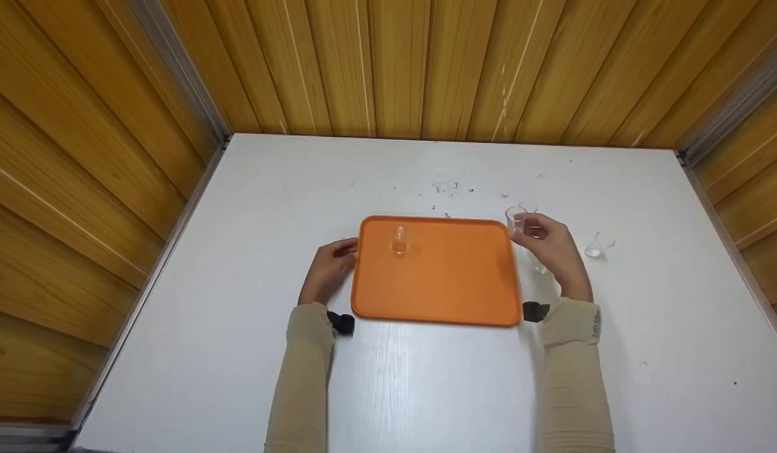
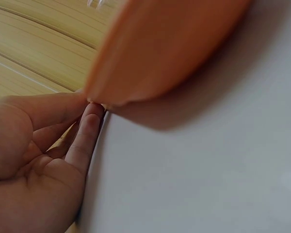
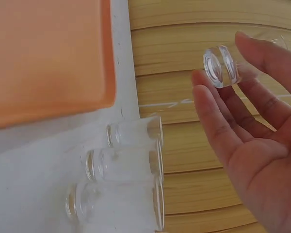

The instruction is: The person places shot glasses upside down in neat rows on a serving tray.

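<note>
Glass [image 3: 221,66] opens upward, long axis nearly vertical, in curled right fingers [image 3: 214,116]; left fingers [image 2: 83,138] pinch tray [image 1: 451,283].

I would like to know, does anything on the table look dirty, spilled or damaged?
Yes, slightly: dark marks are scattered on the white table, just beyond the tray. They look odd against the pale surface; whether they are dirt or damage, I cannot tell. I see no spill.

- the walls [image 1: 394,69] were yellow-brown and plank-patterned
- grey strips [image 1: 180,66] stood between the walls
- the table [image 1: 193,352] was white, with dark specks [image 1: 455,185] toward its far side
</note>
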### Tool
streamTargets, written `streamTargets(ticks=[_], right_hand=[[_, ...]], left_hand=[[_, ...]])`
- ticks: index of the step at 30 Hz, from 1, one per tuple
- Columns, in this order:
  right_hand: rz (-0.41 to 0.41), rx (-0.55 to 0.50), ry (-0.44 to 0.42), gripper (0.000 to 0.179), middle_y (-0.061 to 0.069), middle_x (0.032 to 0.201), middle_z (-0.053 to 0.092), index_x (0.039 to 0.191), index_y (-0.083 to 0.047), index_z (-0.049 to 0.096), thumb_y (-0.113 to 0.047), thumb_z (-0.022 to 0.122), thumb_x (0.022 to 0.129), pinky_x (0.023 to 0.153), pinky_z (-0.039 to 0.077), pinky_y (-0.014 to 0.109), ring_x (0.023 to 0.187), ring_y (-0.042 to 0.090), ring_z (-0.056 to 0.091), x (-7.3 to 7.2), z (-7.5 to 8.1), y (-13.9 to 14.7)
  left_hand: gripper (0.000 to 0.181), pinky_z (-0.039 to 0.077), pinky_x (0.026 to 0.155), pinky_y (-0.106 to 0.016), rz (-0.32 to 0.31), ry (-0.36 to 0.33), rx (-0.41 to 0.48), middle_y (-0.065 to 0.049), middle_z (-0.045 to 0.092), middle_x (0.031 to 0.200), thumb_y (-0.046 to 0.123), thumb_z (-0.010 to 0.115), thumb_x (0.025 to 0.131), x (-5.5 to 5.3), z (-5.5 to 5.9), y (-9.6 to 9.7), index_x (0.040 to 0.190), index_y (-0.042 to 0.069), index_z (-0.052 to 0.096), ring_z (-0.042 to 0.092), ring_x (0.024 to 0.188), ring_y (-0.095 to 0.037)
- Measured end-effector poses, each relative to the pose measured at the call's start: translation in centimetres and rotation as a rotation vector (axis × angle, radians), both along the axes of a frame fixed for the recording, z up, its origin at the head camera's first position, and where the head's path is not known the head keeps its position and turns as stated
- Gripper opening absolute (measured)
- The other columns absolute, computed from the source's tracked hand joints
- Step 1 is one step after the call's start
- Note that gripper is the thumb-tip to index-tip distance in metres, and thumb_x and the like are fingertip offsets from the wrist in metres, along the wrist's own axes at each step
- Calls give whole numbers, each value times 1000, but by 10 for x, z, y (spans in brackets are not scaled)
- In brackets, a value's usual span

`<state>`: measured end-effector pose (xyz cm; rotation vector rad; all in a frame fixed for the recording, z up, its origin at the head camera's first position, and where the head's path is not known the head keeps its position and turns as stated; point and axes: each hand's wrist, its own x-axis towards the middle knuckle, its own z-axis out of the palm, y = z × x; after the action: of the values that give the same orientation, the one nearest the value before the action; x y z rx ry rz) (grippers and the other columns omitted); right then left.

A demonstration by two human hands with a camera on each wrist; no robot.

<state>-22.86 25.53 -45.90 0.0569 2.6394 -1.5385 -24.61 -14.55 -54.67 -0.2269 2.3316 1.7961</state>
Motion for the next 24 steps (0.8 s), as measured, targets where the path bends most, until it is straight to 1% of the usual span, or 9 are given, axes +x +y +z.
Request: streamTargets(ticks=[4, 6, 8, 13, 17, 20, 24], right_hand=[[43, -26, -3, 51, 16, 131, 57, 130, -5, 56, -31, 69, 88, 97, 47, 34, 120, 28, 56, -7, -3, -12], [61, -35, -11, 50, 17, 132, 57, 130, -5, 57, -28, 69, 88, 100, 45, 41, 122, 31, 55, -10, -5, -18], [75, -41, -22, 49, 18, 131, 57, 130, -4, 57, -25, 70, 88, 101, 45, 43, 122, 33, 54, -12, -7, -25], [94, -31, -55, 48, 19, 128, 58, 130, -5, 57, -20, 70, 87, 103, 44, 44, 120, 32, 55, -17, -13, -41], [132, -16, -61, 50, 19, 129, 59, 131, -3, 56, -21, 70, 87, 104, 43, 43, 119, 33, 56, -21, -20, -53], [159, -23, -53, 46, 18, 125, 61, 128, -2, 59, -18, 70, 87, 99, 46, 39, 114, 31, 58, -23, -25, -61], [168, -32, -51, 38, 16, 119, 64, 122, -1, 63, -15, 70, 87, 88, 50, 29, 107, 27, 61, -26, -30, -69]], left_hand=[[32, 45, 102, -34, 1, 4, -7, -3, 67, 116, 14, 62, 91, 1, 1, 0, 123, 13, 66, 60, 112, -17], [32, 45, 101, -34, 1, 6, -5, -3, 68, 116, 14, 62, 91, 1, 1, 0, 123, 13, 66, 60, 112, -17], [32, 45, 101, -34, 2, 7, -7, -3, 68, 115, 14, 62, 91, 1, 1, 0, 123, 13, 66, 60, 111, -17], [33, 45, 102, -34, -1, -8, -12, -3, 68, 115, 15, 61, 91, 0, 1, 0, 123, 13, 65, 60, 111, -17], [34, 45, 102, -35, 4, -24, 0, -3, 67, 116, 13, 61, 91, 0, 1, 0, 124, 13, 65, 59, 112, -17], [34, 45, 101, -34, 8, -32, 28, -3, 66, 117, 12, 61, 91, -1, 0, 0, 125, 13, 64, 59, 112, -17], [35, 46, 99, -33, 11, -38, 53, -4, 66, 117, 10, 61, 90, -1, 0, 0, 125, 12, 64, 59, 112, -17]])
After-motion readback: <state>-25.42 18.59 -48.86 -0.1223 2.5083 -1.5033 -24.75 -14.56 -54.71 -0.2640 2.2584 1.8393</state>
